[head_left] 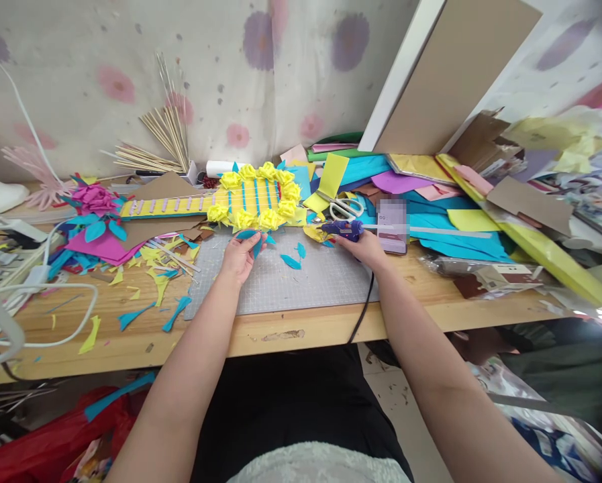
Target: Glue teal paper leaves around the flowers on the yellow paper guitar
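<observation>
My left hand (240, 260) pinches a blue paper leaf (257, 247) over the left part of the grey cutting mat (280, 295). In my right hand (365, 249) is a dark blue glue gun (348, 231), its nozzle pointing left and a long glue stick (446, 233) sticking out behind. Just beyond my hands lies a yellow paper guitar (237, 199), edged with yellow paper roses (270, 219) and a few blue leaves. Loose blue leaves (291, 261) rest on the mat between my hands.
White-handled scissors (345, 209) and a phone (392, 227) lie behind the glue gun. Paper scraps (162, 285) litter the table's left side, near a magenta paper flower (96, 199). Coloured paper sheets (436, 215) pile up at right. The gun's black cord (365, 308) hangs over the front edge.
</observation>
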The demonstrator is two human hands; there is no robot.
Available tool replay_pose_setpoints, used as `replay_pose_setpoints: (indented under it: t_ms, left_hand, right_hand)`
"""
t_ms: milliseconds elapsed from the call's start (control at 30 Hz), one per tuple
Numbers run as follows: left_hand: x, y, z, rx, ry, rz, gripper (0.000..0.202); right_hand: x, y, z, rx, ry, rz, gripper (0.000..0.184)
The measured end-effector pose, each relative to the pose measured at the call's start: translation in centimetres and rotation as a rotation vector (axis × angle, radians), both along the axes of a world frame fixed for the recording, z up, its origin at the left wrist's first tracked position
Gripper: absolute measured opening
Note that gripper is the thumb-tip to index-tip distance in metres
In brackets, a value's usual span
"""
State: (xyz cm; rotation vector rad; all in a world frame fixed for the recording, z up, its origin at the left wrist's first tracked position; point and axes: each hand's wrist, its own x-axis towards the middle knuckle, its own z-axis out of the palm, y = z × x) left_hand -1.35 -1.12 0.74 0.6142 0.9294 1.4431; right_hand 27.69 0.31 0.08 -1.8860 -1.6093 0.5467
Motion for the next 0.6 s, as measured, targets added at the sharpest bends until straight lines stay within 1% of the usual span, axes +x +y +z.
replay_pose_setpoints:
  t_ms: [133,233,333,367,500,600]
  left_hand:
    - [0.1,0.0,-0.2,0.036,0.013,-0.002,0.025]
    - [0.2,0.0,-0.2,0.048,0.039,0.027,0.032]
    - [0.6,-0.1,-0.1,0.058,0.096,0.077,0.038]
    - [0.8,-0.2,-0.1,0.066,0.118,0.088,0.040]
    - [1.5,-0.7,0.0,0.101,0.170,0.109,0.047]
    - [1.9,-1.0,0.1,0.109,0.197,0.084,0.051]
  right_hand:
    - [-0.3,-0.3,0.1,-0.065,-0.031,0.024,0.052]
    - [0.1,-0.7,0.8,-0.062,-0.018,0.038,0.056]
    - [1.0,-1.2,1.7,-0.055,-0.127,0.067,0.055]
    - [1.3,-1.4,2.1,-0.089,-0.189,0.083,0.052]
    - [2.0,-2.3,4.2,-0.317,-0.401,0.147,0.043]
    - [1.4,-3.2,6.1,-0.372,-0.460,0.168,0.043]
